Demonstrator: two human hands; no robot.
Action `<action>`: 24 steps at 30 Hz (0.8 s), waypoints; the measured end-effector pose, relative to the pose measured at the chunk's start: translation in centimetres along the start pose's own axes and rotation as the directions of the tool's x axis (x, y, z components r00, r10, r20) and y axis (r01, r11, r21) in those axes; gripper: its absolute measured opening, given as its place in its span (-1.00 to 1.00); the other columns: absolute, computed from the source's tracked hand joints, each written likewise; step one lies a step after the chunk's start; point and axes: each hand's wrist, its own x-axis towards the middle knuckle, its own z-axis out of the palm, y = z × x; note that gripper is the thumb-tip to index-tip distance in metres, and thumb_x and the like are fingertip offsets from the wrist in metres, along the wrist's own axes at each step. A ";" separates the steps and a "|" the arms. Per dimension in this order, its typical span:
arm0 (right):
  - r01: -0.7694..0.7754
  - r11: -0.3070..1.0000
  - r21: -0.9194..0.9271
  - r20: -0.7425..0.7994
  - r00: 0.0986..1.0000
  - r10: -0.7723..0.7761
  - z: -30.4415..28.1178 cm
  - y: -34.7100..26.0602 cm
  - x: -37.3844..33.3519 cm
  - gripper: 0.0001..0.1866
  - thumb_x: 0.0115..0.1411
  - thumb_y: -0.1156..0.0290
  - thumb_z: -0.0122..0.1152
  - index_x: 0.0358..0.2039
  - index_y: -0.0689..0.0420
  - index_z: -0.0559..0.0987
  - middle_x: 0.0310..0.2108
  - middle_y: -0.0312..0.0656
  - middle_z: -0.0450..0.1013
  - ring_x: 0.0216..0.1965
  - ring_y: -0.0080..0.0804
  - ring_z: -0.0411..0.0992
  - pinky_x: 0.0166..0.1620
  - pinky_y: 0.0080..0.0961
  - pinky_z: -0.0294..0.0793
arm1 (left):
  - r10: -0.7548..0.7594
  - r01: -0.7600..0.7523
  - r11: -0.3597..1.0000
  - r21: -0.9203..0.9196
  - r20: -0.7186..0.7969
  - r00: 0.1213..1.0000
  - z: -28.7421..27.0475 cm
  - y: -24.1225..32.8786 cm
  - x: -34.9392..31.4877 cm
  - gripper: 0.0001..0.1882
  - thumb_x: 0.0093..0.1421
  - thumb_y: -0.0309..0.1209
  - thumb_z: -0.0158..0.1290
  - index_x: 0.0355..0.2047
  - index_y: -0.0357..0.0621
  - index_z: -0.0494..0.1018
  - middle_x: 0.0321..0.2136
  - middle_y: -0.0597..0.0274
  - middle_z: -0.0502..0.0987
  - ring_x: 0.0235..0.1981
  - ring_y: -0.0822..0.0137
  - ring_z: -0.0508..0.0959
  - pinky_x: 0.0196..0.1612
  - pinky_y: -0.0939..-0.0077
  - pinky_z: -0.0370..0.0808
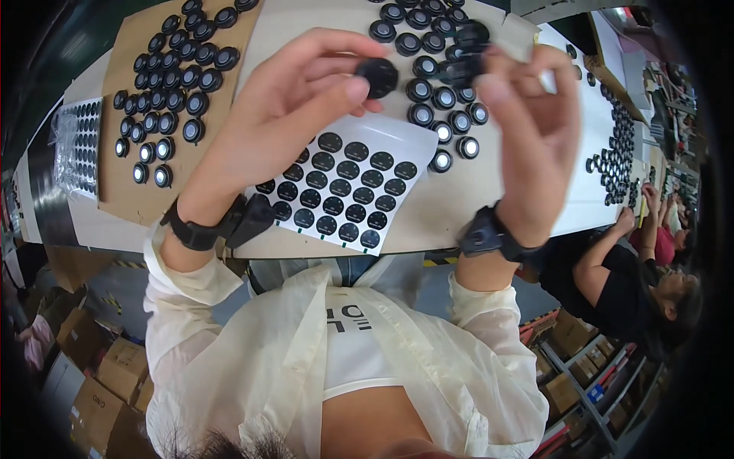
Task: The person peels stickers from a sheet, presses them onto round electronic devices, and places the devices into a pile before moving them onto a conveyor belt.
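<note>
My left hand (306, 88) pinches a black round knob-like part (380, 77) between thumb and fingers, its dark flat face showing. Across from it, my right hand (535, 115) is raised with bent fingers, smeared by motion. A blurred black shape (463, 70) lies by its fingertips; whether they hold it is unclear. Under and between my hands, a white sheet of round black stickers (332, 205) rests on the table near its front edge. Beyond it stand several black round parts with pale centres (443, 97).
More of these black parts (174, 99) cover brown cardboard (218, 115) at the left, beside a plastic-wrapped stack of sticker sheets (80, 149). Another group of parts (618, 153) sits on the white surface at right. A co-worker in black (604, 268) is close by at the right. Cardboard boxes (103, 413) stand lower left.
</note>
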 end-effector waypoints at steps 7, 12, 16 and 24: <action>-0.203 0.979 0.020 0.165 0.966 0.197 2.4 3.6 0.2 -0.64 0.03 0.70 0.23 -0.31 0.12 0.24 -0.44 -0.22 0.49 -0.27 -0.53 0.44 -0.17 -0.59 0.41 | 0.066 -0.083 0.994 -0.065 -0.229 0.971 0.0 -1.0 -1.0 -0.53 0.07 -0.74 0.09 0.00 -0.32 0.27 -0.15 0.11 0.48 -0.19 0.44 0.53 -0.08 0.60 0.49; -0.371 0.914 0.163 0.129 0.927 0.353 2.9 3.5 0.1 -0.64 0.03 0.71 0.20 -0.32 0.11 0.22 -0.44 -0.23 0.50 -0.28 -0.54 0.46 -0.13 -0.56 0.44 | 0.107 -0.100 0.994 0.039 -0.266 0.958 0.2 -1.1 -0.9 -0.58 0.05 -0.73 0.11 -0.05 -0.34 0.31 -0.18 0.09 0.50 -0.19 0.40 0.54 -0.08 0.61 0.49; -0.399 0.887 0.233 0.113 0.917 0.382 3.2 3.7 0.0 -0.65 0.03 0.72 0.18 -0.33 0.12 0.22 -0.42 -0.21 0.49 -0.28 -0.52 0.48 -0.11 -0.54 0.47 | 0.114 -0.090 0.991 0.100 -0.272 0.955 0.0 -1.3 -0.8 -0.58 0.02 -0.75 0.12 -0.08 -0.37 0.32 -0.19 0.04 0.50 -0.18 0.35 0.55 -0.07 0.57 0.52; -0.405 0.885 0.230 0.094 0.914 0.394 3.4 3.9 -0.2 -0.65 0.02 0.73 0.18 -0.33 0.14 0.21 -0.39 -0.18 0.48 -0.28 -0.48 0.49 -0.14 -0.52 0.50 | 0.139 -0.114 0.988 0.105 -0.278 0.950 0.0 -1.3 -0.8 -0.56 -0.01 -0.80 0.11 -0.10 -0.43 0.29 -0.17 -0.04 0.48 -0.16 0.29 0.57 -0.08 0.50 0.57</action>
